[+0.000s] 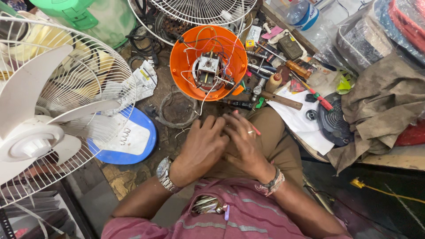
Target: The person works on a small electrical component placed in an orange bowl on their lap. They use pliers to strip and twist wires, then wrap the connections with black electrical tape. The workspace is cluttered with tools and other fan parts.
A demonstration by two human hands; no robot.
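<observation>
My left hand [201, 144], with a metal watch on the wrist, rests over my knee with its fingers curled against my right hand. A thin red tool [253, 128] sticks out between the fingers of my right hand [245, 141], which wears a ring and a wrist thread. What the left fingers hold is hidden. Just ahead on the floor lies an orange fan motor housing [181, 66], open side up, with the bare motor [208, 68] and loose white and red wires inside.
A white fan with blades and wire guard [53, 102] fills the left. A blue-and-white base [133, 141] lies beside it. Screwdrivers, a hammer [281, 101], a black round grille [334, 121] and paper crowd the right. Another wire guard [199, 11] lies at the top.
</observation>
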